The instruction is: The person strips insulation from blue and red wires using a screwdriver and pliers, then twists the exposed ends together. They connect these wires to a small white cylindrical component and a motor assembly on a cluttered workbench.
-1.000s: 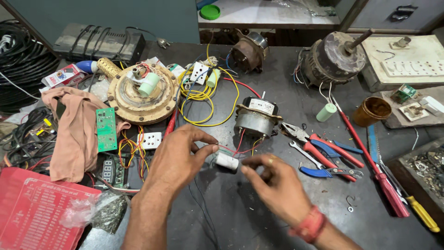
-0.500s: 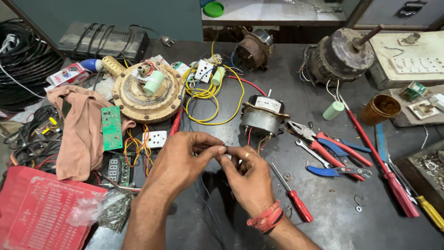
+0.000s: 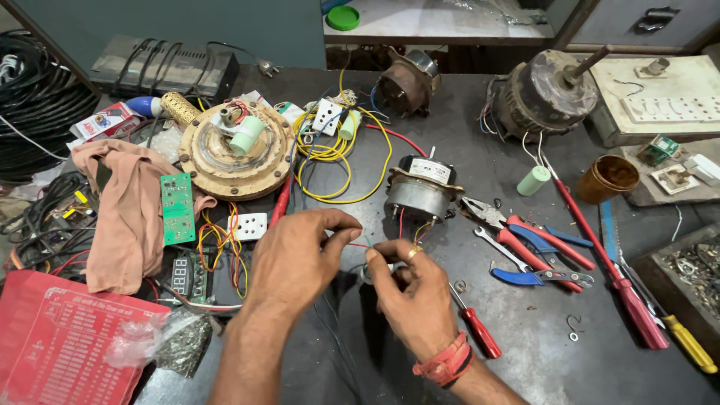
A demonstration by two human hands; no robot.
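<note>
Both forearms reached up from the lower edge of the view, converging near the middle. Left hand point(image 3: 296, 259) held palm-down, knuckles toward the camera, thumb and forefinger stretched rightward and pinched together at their tips. Right hand point(image 3: 411, 289) set just beside it, wrist bent inward, fingers point(image 3: 386, 259) curled tight and bunched (thumb hidden beneath them), a ring on one finger. Fingertips of the two hands nearly met, apart by a narrow gap. Right wrist wrapped in a red band; left wrist bare.
</note>
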